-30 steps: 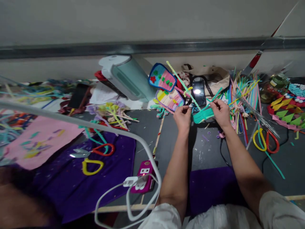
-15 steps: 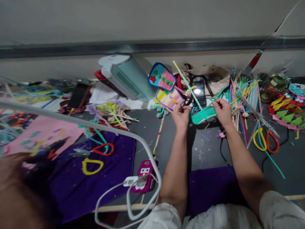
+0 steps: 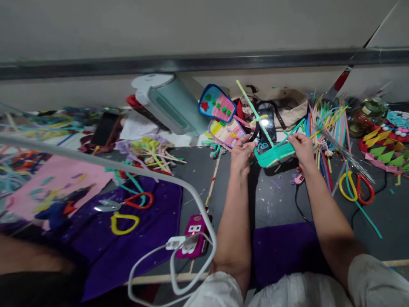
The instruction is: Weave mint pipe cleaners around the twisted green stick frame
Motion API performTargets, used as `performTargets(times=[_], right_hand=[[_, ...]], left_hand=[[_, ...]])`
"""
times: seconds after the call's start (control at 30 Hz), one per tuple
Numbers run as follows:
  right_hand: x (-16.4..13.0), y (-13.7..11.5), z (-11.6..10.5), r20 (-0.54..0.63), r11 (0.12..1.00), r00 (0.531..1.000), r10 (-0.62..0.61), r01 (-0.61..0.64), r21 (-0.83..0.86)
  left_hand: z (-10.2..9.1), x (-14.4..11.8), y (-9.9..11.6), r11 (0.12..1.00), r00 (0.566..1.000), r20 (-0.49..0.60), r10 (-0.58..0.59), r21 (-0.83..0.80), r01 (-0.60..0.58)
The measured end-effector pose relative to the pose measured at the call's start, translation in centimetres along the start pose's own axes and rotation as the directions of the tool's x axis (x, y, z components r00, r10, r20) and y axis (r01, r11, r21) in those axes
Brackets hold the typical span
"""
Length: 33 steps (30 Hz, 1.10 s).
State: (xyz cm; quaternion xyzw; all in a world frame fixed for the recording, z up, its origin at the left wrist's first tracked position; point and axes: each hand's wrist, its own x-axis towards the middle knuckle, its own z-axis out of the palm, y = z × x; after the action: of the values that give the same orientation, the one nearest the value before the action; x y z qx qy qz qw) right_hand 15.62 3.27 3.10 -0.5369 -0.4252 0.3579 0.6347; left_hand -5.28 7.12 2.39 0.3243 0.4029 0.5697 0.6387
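A green fuzzy pipe-cleaner piece [image 3: 276, 156] is held above the table, wound into a flat band. My left hand [image 3: 241, 155] is closed at its left end, thumb and fingers pinched together. At its right end my right hand [image 3: 300, 149] pinches a green pipe cleaner that crosses over the band. A pale green pipe cleaner [image 3: 255, 114] rises from the band, leaning to the left. Just behind my left hand lie a striped pipe-cleaner panel [image 3: 227, 131] and a blue-edged pink and blue panel [image 3: 217, 104].
A teal and white appliance [image 3: 179, 104] stands behind at left. Scissors [image 3: 126, 209] rest on purple cloth [image 3: 159, 230]; another pair [image 3: 356, 187] lies at right. A magenta power strip [image 3: 193, 236] and white cable [image 3: 179, 183] are near my left forearm. Another person's arm [image 3: 32, 256] is at far left.
The green piece has shifted slightly to the right, with its pale stem. My right hand has moved a little right. The other person's hand has drawn back from the pink sheet.
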Motion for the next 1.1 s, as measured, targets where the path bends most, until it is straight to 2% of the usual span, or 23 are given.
performTargets(times=[0.13, 0.23, 0.3, 0.4, 0.47, 0.53, 0.63, 0.73, 0.87, 1.0, 1.1], right_hand=[[0.0, 0.2, 0.2, 0.008, 1.000, 1.000, 0.023, -0.023, 0.009], [0.0, 0.1, 0.3, 0.009, 1.000, 1.000, -0.007, 0.007, -0.006], [-0.1, -0.1, 0.4, 0.003, 0.999, 0.999, -0.044, 0.044, -0.024], [-0.3, -0.6, 0.6, -0.006, 0.993, 0.996, -0.089, 0.089, -0.081], [-0.7, -1.0, 0.8, -0.007, 0.984, 0.992, -0.123, 0.121, -0.132], [-1.1, -1.5, 1.0, -0.002, 0.971, 0.987, -0.159, 0.156, -0.183], [-1.7, -2.3, 1.3, 0.026, 0.950, 0.981, -0.193, 0.193, -0.243], [-2.0, -2.7, 1.4, 0.053, 0.928, 0.974, -0.218, 0.224, -0.297], [-2.0, -2.8, 1.3, 0.074, 0.893, 0.959, -0.272, 0.281, -0.351], [-2.0, -2.7, 1.1, 0.094, 0.822, 0.930, -0.355, 0.359, -0.443], [-2.0, -2.6, 1.1, 0.108, 0.788, 0.921, -0.373, 0.377, -0.487]], left_hand=[[0.2, 0.2, 0.1, 0.985, 0.990, 0.083, -0.111, -0.125, 0.121], [0.3, 0.2, -0.1, 0.984, 0.989, 0.045, -0.138, -0.112, 0.142], [0.5, 0.2, -0.3, 0.996, 0.996, -0.021, -0.082, -0.040, 0.081], [0.9, 0.1, -0.7, 0.986, 0.989, -0.076, 0.130, 0.115, -0.120], [1.1, -0.1, -0.8, 0.932, 0.951, -0.093, 0.293, 0.251, -0.263], [1.3, -0.3, -0.9, 0.841, 0.904, -0.109, 0.414, 0.425, -0.334], [1.3, -0.8, -0.7, 0.665, 0.851, -0.088, 0.518, 0.668, -0.336], [1.2, -1.3, -0.5, 0.529, 0.819, -0.038, 0.572, 0.780, -0.333], [1.0, -1.4, -0.2, 0.472, 0.808, -0.003, 0.589, 0.813, -0.340], [1.0, -1.4, 0.0, 0.461, 0.822, 0.000, 0.570, 0.828, -0.319], [1.1, -1.6, 0.1, 0.420, 0.832, 0.001, 0.555, 0.863, -0.281]])
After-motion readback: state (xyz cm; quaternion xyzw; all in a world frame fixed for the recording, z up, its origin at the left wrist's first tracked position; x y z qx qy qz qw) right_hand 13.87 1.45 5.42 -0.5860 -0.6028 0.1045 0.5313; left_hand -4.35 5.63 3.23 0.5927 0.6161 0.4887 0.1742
